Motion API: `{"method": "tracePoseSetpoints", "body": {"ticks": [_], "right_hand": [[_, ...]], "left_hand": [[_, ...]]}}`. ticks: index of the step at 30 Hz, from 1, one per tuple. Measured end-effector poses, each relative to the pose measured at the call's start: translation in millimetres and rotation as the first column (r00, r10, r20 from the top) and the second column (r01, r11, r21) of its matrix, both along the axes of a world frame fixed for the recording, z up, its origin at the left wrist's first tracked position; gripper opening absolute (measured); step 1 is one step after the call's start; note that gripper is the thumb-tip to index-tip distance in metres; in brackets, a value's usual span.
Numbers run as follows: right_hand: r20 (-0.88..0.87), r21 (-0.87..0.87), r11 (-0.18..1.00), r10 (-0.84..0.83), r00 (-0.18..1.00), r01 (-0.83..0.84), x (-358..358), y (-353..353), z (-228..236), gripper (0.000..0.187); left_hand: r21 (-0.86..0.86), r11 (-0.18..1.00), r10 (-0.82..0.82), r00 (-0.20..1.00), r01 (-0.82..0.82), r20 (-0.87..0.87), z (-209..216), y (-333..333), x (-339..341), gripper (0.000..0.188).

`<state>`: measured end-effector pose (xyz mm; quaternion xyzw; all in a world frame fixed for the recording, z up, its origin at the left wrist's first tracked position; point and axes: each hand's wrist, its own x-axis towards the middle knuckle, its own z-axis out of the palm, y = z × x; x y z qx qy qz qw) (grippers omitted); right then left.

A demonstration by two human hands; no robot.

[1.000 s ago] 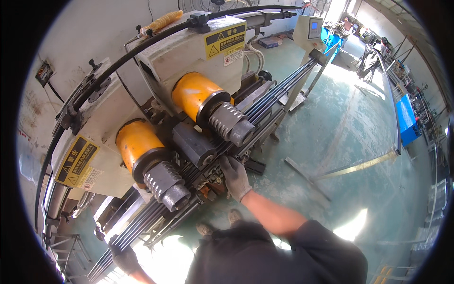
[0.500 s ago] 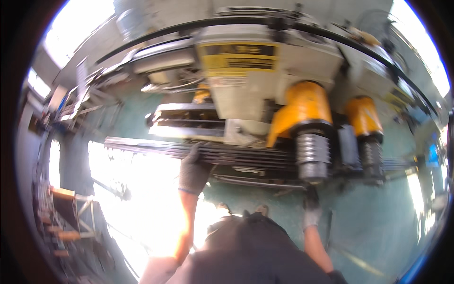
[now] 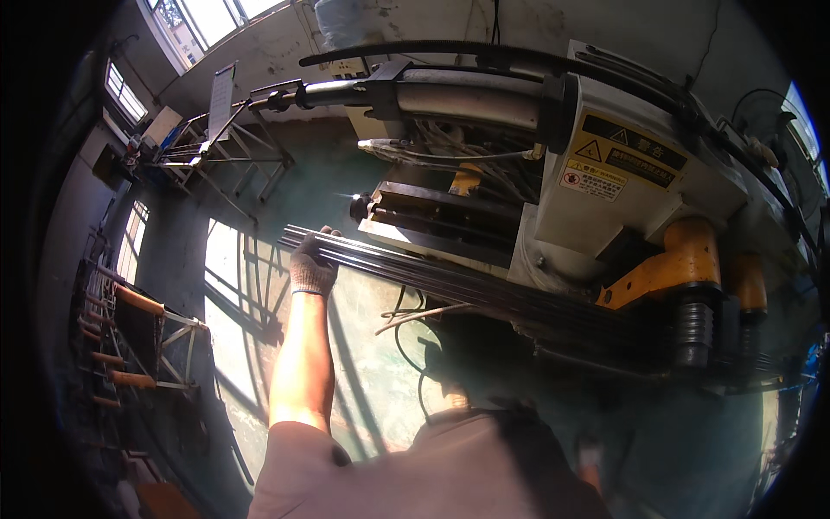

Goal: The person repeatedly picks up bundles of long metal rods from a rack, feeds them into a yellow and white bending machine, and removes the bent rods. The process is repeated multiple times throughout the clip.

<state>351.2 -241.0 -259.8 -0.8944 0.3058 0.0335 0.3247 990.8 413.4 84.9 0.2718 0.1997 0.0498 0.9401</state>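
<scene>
My left hand (image 3: 313, 270), in a knitted work glove, is closed around a bundle of long thin metal rods (image 3: 415, 272), close to their left end. The fingers curl over the top of the rods. Rightward, the bundle runs along the front of a machine and darkens into shadow near a ribbed metal cylinder (image 3: 693, 333) under an orange bracket (image 3: 670, 264). My right hand (image 3: 590, 454) hangs low in the shade at the right of my body, apart from the rods. It is too dark there to make out its fingers.
The pale machine housing (image 3: 635, 173) carries a yellow-and-black warning label. Behind the rods lies a steel rail (image 3: 441, 229). A rack with orange bars (image 3: 134, 298) stands at left, a metal frame (image 3: 233, 156) further back. A thin cable (image 3: 399, 337) hangs below the rods.
The view has swung left, and the machine sits further right in it. My left hand has shifted toward the rods' left end. My right hand has dropped away from the ribbed cylinder.
</scene>
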Motion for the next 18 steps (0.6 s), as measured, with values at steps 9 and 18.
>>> {"method": "tracePoseSetpoints", "body": {"ticks": [9, 18], "right_hand": [[-0.644, -0.244, 0.733, 0.368, 0.671, -0.635, -55.9, 2.5, -46.5, 0.038], [-0.659, -0.284, 0.732, 0.32, 0.681, -0.619, -28.6, 0.0, -32.5, 0.039]], "left_hand": [[0.357, 0.934, 0.009, 0.999, -0.02, 0.03, 14.4, 63.1, 14.6, 0.019], [0.533, 0.836, -0.263, 0.947, 0.129, 0.184, 9.2, 73.8, -4.8, 0.027]]}}
